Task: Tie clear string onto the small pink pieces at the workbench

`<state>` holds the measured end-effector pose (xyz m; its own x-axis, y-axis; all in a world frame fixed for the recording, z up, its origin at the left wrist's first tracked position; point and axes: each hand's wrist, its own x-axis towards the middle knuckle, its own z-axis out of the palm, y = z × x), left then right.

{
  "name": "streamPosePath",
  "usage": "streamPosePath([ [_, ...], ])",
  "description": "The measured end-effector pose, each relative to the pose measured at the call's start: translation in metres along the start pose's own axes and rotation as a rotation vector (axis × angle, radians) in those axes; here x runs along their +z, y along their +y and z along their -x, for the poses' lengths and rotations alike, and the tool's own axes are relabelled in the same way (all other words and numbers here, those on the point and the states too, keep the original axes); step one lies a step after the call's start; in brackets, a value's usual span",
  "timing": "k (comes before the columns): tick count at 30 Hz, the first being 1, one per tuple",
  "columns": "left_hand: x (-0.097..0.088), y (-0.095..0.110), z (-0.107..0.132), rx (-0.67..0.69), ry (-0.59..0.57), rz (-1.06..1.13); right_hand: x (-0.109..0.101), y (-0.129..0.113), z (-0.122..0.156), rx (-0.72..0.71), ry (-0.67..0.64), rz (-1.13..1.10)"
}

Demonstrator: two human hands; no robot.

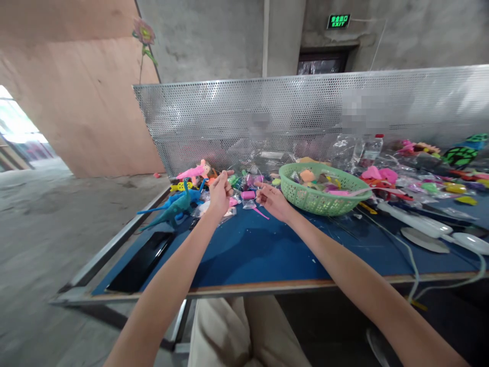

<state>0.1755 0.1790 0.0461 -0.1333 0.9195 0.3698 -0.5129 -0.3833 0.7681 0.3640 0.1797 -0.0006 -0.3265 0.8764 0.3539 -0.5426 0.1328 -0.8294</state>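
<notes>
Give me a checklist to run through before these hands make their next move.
1. Both hands in view: ok; left hand and right hand are above the blue tabletop.
2. Grip secure: cannot tell; anything between the fingertips is too fine to make out.
3. Space between hands uncluttered: not ok; a pink piece and clear plastic show there.
4. Green basket upright: ok, beside the right hand.
5. Bottle capped: ok, red cap on.

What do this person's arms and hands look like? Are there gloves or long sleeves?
No gloves on the left hand or right hand. Both forearms are bare, with no sleeves, watch or bracelet showing. Rings are too small to tell.
</notes>
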Motion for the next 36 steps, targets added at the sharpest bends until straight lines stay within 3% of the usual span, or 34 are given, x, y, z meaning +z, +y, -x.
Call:
streamPosePath([
  [11, 0.0, 0.0, 0.003, 0.114, -0.064, -0.049, -0.005, 0.007, -0.002, -0.034, 0.04, 0.059],
  [36, 0.004, 0.003, 0.004, 0.096, -0.068, 0.055, 0.002, -0.004, -0.001, -0.06, 0.032, 0.034],
])
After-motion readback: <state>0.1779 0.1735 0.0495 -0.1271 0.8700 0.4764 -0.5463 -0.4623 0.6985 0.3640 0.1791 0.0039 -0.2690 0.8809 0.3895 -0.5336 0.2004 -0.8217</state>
